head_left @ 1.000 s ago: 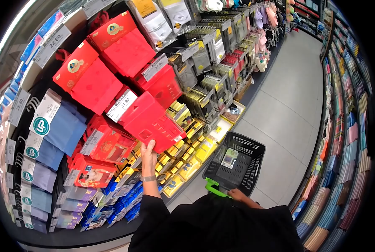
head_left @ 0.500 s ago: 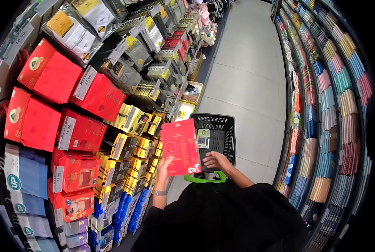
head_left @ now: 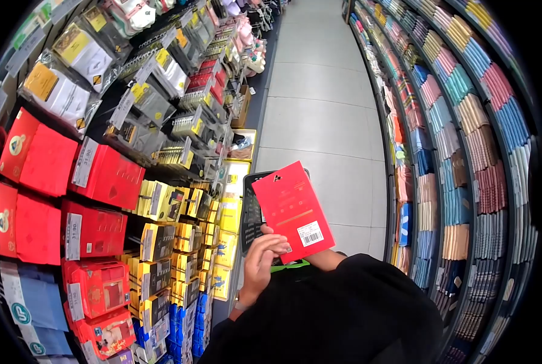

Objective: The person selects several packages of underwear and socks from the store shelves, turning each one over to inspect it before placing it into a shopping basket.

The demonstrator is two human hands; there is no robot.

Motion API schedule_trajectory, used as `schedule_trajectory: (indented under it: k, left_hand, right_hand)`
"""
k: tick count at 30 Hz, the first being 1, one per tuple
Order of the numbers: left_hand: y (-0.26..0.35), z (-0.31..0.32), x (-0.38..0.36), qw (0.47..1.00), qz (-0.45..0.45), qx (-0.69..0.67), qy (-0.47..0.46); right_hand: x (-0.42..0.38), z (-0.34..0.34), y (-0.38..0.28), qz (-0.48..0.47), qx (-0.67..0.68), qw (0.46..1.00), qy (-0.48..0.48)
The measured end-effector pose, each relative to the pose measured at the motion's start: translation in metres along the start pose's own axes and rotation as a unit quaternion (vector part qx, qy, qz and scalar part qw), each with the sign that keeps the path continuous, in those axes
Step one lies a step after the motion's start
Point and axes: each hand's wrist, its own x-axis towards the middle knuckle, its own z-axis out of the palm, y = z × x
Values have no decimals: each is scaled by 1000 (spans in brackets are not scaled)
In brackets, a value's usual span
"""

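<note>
- Your left hand (head_left: 263, 255) is closed around the lower edge of the red packet (head_left: 294, 209), held tilted above the black basket (head_left: 251, 212).
- Your right hand is hidden behind the packet; its grip cannot be told.
- Keep the barcode side facing you and the packet steady.
- Surroundings: grey tiled aisle floor (head_left: 319, 115); red boxed goods (head_left: 104, 179) hang on your left.
</note>
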Motion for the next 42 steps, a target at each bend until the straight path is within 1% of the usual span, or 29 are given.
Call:
schedule_trajectory:
  k: [3,4,5,7,9,11,13,15,17,18,19,20,21,22,23,24,25,27,29,31,32,34,35,37,38,39,40,41,42]
  left_hand:
    - [-3,-9,-5,988,-9,63,143]
    - [-5,-12,-5,983,-48,29,176]
    - [-8,-14,-5,983,-48,29,176]
    - [-11,-18,-6,975,-85,-10,206]
    - [-10,-18,-7,974,-87,-15,207]
    - [-10,-16,-10,972,-116,-13,201]
    - [-11,-15,-12,973,-127,-17,194]
    - [-15,-14,-13,972,-137,-18,188]
    - [-19,-14,-14,974,-128,-38,185]
    - [-21,-14,-14,973,-124,-38,191]
    - [-27,-16,-15,977,-114,-16,180]
    - [-34,-19,-18,978,-123,-59,160]
    - [-37,-22,-20,976,-130,-104,138]
    - [-32,-24,-18,976,-128,-99,148]
    - [-25,-24,-15,974,-124,-128,139]
    - [-21,-24,-13,972,-118,-158,130]
    - [-25,-20,-14,971,-117,-159,132]
    - [-38,-14,-16,983,-132,-16,129]
    - [-48,-14,-18,981,-150,-25,119]
    - [-56,-15,-21,970,-200,-79,117]
    - [-61,-16,-21,969,-202,-78,116]
    - [-71,-18,-20,958,-211,-158,117]
    - [-80,-20,-21,958,-212,-157,116]
    - [-97,-20,-23,914,-296,-244,133]
    - [-102,-17,-26,914,-297,-243,132]
    - [-106,-13,-28,896,-325,-270,136]
    - [-110,-9,-30,877,-353,-296,139]
    - [-115,-5,-32,876,-355,-295,138]
    - [-124,-2,-37,864,-362,-327,125]
  right_hand:
    - [5,3,2,39,18,996,-76]
    - [8,3,3,50,19,994,-92]
    - [8,4,4,56,22,993,-105]
    - [9,4,6,67,25,990,-123]
    - [9,6,8,77,26,987,-137]
    - [11,6,9,84,27,985,-148]
    - [12,5,11,92,29,983,-156]
    - [11,6,12,95,32,982,-159]
    - [8,4,11,85,30,986,-140]
    - [5,6,10,68,13,992,-106]
    - [2,8,9,45,-15,997,-53]
    - [-5,12,10,2,-80,995,61]
    - [-11,11,10,-25,-146,978,144]
    - [-24,-13,4,-36,-187,958,216]
    - [-31,-37,0,-50,-230,929,286]
    - [-9,12,5,-133,-318,786,513]
    - [-15,-1,5,-173,-342,766,516]
    - [-26,-15,3,-204,-362,739,530]
    - [-37,-20,2,-209,-360,744,523]
    - [-47,-21,0,-215,-355,749,517]
    - [-53,-21,-2,-207,-368,745,516]
    - [-54,-13,-2,-202,-387,729,527]
    - [-56,-15,-2,-203,-385,730,527]
    - [-67,-28,-4,-217,-405,704,542]
    - [-79,-41,-8,-201,-420,694,549]
    - [-81,-40,-7,-201,-418,695,550]
    - [-82,-39,-5,-227,-395,697,554]
    - [-84,-37,-5,-253,-371,699,557]
    - [-87,-37,-7,-260,-338,706,565]
